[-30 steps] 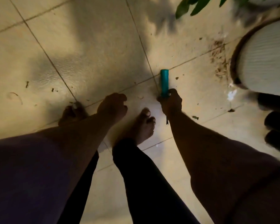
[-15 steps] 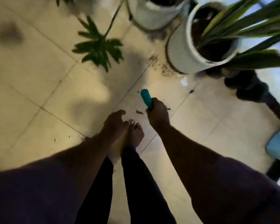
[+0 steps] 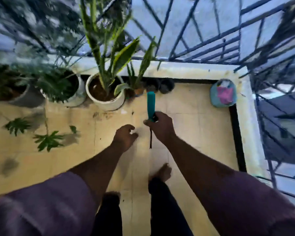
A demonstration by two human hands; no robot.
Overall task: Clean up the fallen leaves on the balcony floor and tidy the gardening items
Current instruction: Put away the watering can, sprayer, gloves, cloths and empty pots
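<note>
The right hand [image 3: 160, 126] grips a teal-handled tool [image 3: 151, 103] above the floor [image 3: 194, 133], handle toward the pots [image 3: 106, 99] lining the far edge. The left hand [image 3: 124, 137] curls around something pale, perhaps debris. Bare tiles reach the right-corner bucket [image 3: 222, 93]; motion blur smears the railing [image 3: 211, 40].

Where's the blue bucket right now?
Head view, right side: the blue bucket stands on the floor in the balcony's far corner, right of the small dark pots.
</note>
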